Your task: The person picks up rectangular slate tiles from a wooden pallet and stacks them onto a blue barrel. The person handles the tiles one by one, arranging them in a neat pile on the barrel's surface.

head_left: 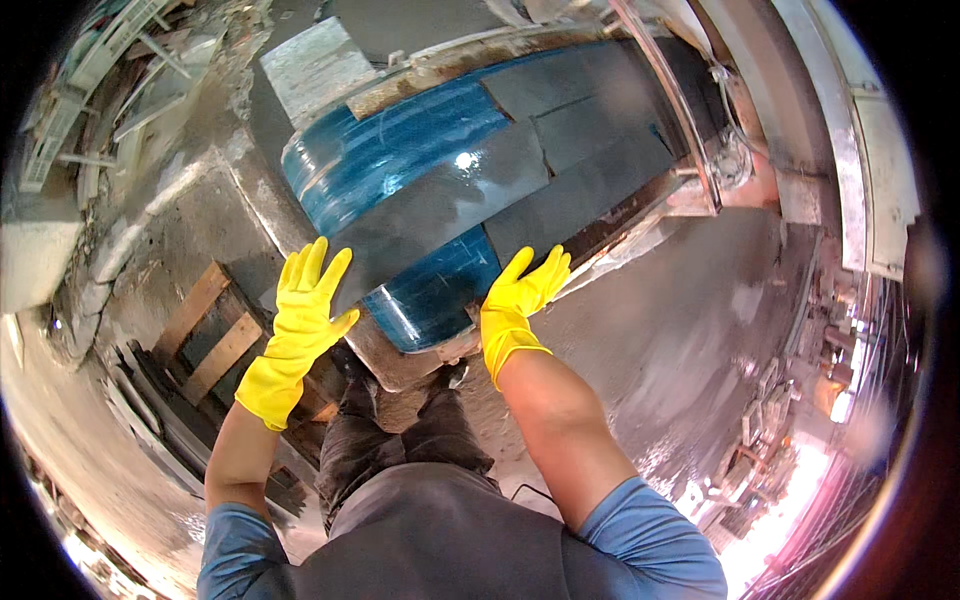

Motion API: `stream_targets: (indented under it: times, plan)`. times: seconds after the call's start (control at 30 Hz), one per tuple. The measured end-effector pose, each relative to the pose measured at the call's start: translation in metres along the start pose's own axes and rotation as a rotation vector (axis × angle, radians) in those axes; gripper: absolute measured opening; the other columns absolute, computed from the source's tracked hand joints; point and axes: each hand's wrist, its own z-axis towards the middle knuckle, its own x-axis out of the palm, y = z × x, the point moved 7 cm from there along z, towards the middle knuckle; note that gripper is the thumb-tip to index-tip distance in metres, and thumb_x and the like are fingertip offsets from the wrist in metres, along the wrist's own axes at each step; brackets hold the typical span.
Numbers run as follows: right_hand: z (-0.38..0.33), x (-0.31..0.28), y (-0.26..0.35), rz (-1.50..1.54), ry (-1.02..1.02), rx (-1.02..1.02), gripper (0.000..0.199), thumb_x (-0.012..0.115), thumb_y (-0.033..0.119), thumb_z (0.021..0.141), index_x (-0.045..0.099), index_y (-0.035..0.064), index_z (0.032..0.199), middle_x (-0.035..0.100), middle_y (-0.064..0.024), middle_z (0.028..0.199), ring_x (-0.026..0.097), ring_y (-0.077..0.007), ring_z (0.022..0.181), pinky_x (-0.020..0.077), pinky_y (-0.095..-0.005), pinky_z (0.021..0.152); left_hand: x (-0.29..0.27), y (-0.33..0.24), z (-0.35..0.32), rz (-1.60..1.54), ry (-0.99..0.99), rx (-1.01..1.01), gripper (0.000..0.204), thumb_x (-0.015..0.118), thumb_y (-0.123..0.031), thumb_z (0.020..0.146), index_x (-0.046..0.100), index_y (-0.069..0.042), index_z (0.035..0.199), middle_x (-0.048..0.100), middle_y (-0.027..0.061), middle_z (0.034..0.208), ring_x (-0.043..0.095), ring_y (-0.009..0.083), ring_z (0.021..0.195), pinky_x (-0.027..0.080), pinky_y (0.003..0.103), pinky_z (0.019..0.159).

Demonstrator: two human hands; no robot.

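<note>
Yellow rubber gloves cover both my hands. A wet blue conveyor belt [430,290] runs away from me toward the upper right, with several flat dark grey stone slabs lying on it. My left hand [308,315] is spread open beside the near end of a long slab [400,225], which reaches toward the belt's near left edge. Whether its fingertips touch the slab I cannot tell. At the belt's near right side, my right hand [522,300] is open, fingers stretched, close to the corner of another slab [580,200]. Neither hand holds anything.
A slatted wooden pallet [205,315] stands at my left, next to several dark slabs on edge [145,405]. One pale square board [315,70] lies beyond the belt's far left corner. A metal pipe [680,110] crosses over the belt. Wet floor [690,310] extends to the right.
</note>
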Motion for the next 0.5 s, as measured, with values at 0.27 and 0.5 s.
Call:
stream_targets:
  times: [0.27,0.5]
  plan:
    - [0.001,0.007,-0.013,-0.053,-0.111,-0.130,0.059,0.064,0.032,0.106,0.053,-0.0010,0.153,0.050,-0.0309,0.157,0.046,-0.0503,0.147,0.0366,-0.0614,0.122,-0.008,-0.052,-0.066,-0.132,-0.159,-0.170,0.088,0.091,-0.020,0.076,0.053,-0.004,0.153,0.048,0.0279,0.160,0.048,0.0501,0.144,0.040,0.056,0.120]
    - [0.008,0.009,0.007,-0.035,0.055,-0.016,0.066,0.051,0.046,0.110,0.053,-0.0035,0.153,0.048,-0.0301,0.160,0.043,-0.0505,0.149,0.0302,-0.0619,0.126,0.053,-0.097,-0.201,-0.216,-0.300,-0.558,0.082,0.091,-0.020,0.076,0.057,-0.001,0.148,0.056,0.0317,0.149,0.055,0.0514,0.136,0.046,0.053,0.116]
